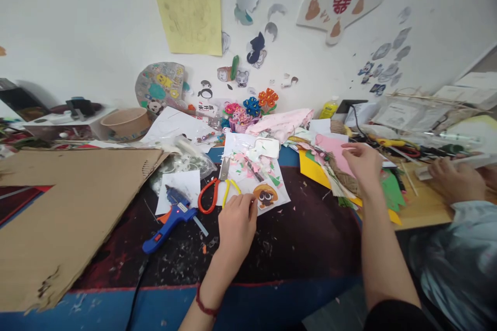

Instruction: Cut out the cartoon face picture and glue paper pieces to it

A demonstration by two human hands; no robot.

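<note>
- Orange hat, big dark eyes: the paper cutout (266, 195) lay face up on the white sheet (280, 191), right at the fingertips of the left hand (237, 220).
- That left grip was curled, thumb close in beside the fingers, at the cutout's near-left edge; whether it pinched the paper or merely touched it, nobody could tell from this angle.
- Over on the other side, the right hand (363, 163) was out above the pink paper (329, 149), its grip loosely apart, with nothing visible between the fingers.
- So the step looked like a reach into the loose papers, the left hand minding the cutout; picking up one sheet there called for the right fingers to close on a single edge without dragging its neighbours.
- Yellow paper (313, 169) and green paper (392, 189) crowded that spot, and the cutout sat well apart from the right grip, off to its left.
- Scissors (224, 169) lay just beyond the left hand, the blue glue gun (169, 227) to their left on the table (310, 227), and a co-worker's hand (458, 178) was busy at far right.
</note>
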